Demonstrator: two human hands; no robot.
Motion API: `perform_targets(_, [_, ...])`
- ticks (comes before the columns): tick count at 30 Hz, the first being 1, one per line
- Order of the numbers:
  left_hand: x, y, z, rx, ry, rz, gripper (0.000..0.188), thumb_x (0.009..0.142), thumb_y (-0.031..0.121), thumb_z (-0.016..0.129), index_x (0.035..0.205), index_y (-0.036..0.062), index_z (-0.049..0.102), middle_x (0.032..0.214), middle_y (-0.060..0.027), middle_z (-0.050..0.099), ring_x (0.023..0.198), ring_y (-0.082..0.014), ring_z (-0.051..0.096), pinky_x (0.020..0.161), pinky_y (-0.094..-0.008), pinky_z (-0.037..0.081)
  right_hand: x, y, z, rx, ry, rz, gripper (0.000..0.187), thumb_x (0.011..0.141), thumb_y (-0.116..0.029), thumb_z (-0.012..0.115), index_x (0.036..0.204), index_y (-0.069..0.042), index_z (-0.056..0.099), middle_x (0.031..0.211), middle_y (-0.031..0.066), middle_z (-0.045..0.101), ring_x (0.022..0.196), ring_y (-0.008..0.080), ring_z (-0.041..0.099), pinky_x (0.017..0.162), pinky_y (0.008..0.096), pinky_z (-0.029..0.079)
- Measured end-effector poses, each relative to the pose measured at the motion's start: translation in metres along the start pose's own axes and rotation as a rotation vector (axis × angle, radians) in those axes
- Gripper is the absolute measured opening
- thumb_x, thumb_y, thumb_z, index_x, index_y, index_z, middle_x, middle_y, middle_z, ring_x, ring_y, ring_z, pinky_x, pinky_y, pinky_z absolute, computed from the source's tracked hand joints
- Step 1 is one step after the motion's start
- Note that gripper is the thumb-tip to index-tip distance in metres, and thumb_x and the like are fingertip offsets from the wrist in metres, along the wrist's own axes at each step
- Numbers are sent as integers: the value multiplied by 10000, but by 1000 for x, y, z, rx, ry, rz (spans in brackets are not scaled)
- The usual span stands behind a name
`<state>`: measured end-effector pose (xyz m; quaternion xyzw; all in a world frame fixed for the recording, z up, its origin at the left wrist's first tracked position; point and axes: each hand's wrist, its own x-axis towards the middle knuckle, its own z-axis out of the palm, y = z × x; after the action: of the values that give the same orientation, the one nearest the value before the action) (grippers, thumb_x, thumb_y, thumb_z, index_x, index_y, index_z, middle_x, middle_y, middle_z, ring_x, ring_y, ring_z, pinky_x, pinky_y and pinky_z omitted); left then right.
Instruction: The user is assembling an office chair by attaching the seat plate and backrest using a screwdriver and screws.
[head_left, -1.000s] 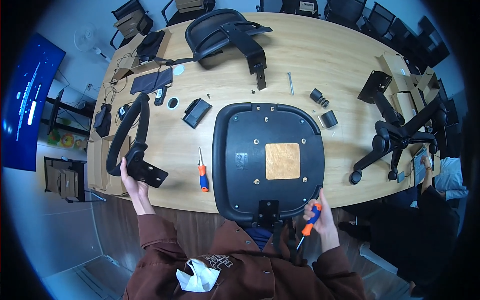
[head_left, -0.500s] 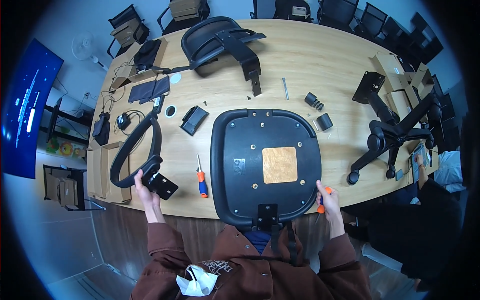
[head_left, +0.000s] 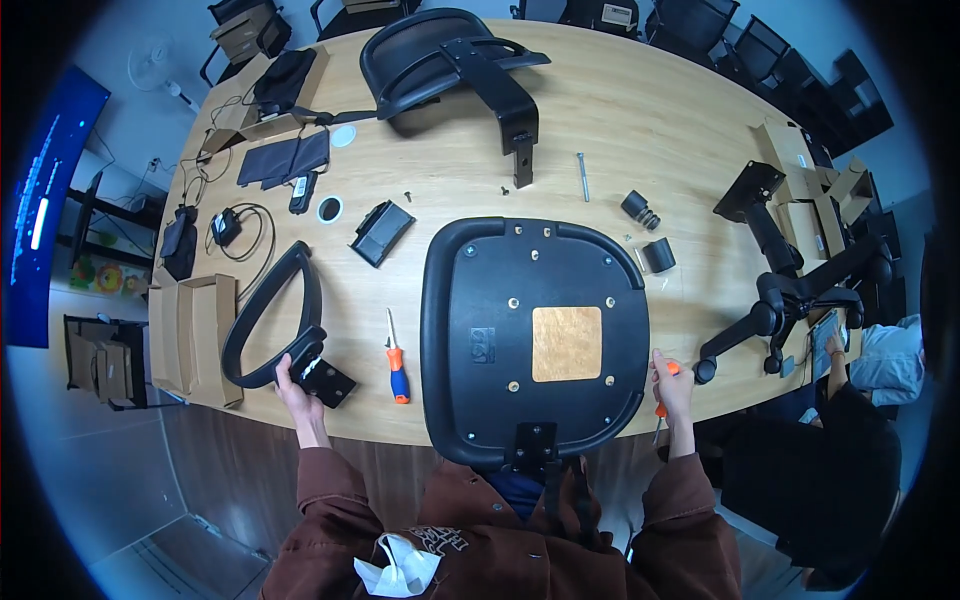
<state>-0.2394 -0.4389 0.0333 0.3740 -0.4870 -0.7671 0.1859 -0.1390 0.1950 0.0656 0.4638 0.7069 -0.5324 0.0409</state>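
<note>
My left hand [head_left: 303, 408] is closed round the bracket end of a black looped chair armrest [head_left: 309, 300], at the table's near left. Beyond my fingers juts its black mounting plate [head_left: 329, 384]. My right hand [head_left: 674, 392] grips a screwdriver [head_left: 662, 410] with an orange and blue handle, its shaft pointing down past the table edge; the fingers cover much of the handle. Between the hands a black chair seat [head_left: 490, 340] lies underside up, a bare wood square in its middle and a black bracket [head_left: 536, 440] at its near edge. A second screwdriver [head_left: 397, 370] lies left of the seat.
A chair backrest [head_left: 430, 65] lies at the far side. Behind the seat are a long bolt [head_left: 583, 178], small screws and black cylindrical parts [head_left: 659, 255]. A wheeled chair base [head_left: 800, 290] stands right, near another person's arm [head_left: 840, 365]. An open cardboard box [head_left: 195, 335] sits left.
My right hand has moved a little right, away from the seat's edge, with the screwdriver in it. My left hand still holds the armrest. The whole view has shifted slightly.
</note>
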Motion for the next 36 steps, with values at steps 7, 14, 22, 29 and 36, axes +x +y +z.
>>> perform_targets(7, [8,2,-4,5,-2,0,374,887,293,769,1154,59,655,1058,-68,708,944,-201,697,842,-337,565,33,-47,30,-462,337,-234,489,875,-470,809,1002,0,757,772,109,696,792,231,699,791,385,545])
perform_targets(14, [21,-21,-13,-26,-58,-38,394,924,325,713,1196,47,651,1103,-84,719,981,-219,704,886,-357,569,66,-155,109,-665,336,-683,505,840,-538,793,1055,-80,791,1075,149,741,1012,331,722,900,411,558])
perform_targets(22, [16,-40,-22,-65,-59,-148,426,921,325,677,1209,12,645,1145,-126,724,1015,-254,700,938,-395,555,107,-200,191,-1073,78,-755,702,762,-779,687,818,-94,827,756,185,738,757,348,744,730,432,588])
perform_targets(29, [1,-36,-16,-81,42,-162,449,988,386,672,1243,19,629,1140,-112,711,992,-205,675,922,-356,539,101,-222,198,-1216,-48,-670,663,756,-740,714,799,-87,823,703,174,723,727,338,737,718,426,585])
perform_targets(36, [-63,-45,51,603,309,536,338,1066,309,617,892,27,550,880,-2,514,837,-114,488,758,-315,420,114,-203,191,-1074,-40,-825,593,798,-663,737,938,-95,835,820,161,762,782,337,749,751,424,591])
